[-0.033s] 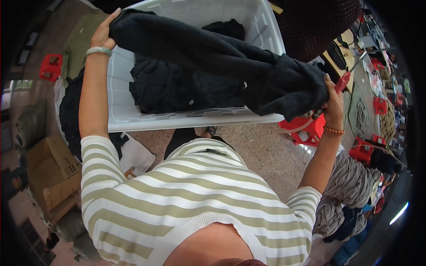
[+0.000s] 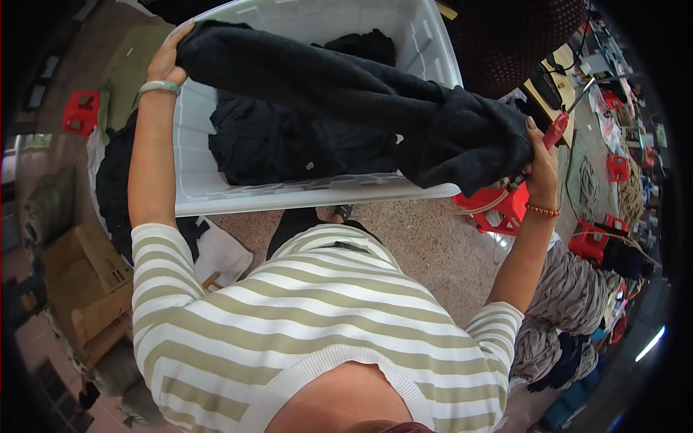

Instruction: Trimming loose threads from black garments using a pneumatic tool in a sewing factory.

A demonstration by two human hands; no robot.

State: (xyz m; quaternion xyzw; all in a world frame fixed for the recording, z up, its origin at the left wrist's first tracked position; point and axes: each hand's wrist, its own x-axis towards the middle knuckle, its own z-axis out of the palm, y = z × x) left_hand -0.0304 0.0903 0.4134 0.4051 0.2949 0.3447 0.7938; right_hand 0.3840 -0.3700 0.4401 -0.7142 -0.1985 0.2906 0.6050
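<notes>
A long black garment [image 2: 325,79] is stretched between my hands above the white plastic bin; its folds hide what kind it is. At its upper left end, my left hand [image 2: 169,63] is closed on the cloth. My right hand [image 2: 541,164] grips the bunched right end. Also in the right hand is a red air blow gun [image 2: 556,130] with a long thin metal nozzle pointing up and right. More black garments [image 2: 267,141] lie inside the white plastic bin [image 2: 303,202], partly hidden under the stretched cloth.
Red plastic stools stand right of the bin [image 2: 505,209] and at far left [image 2: 81,112]. A pale hose [image 2: 480,209] runs by the near right stool. An open cardboard box [image 2: 86,289] sits at left. Grey cloth bundles [image 2: 570,289] are piled at right.
</notes>
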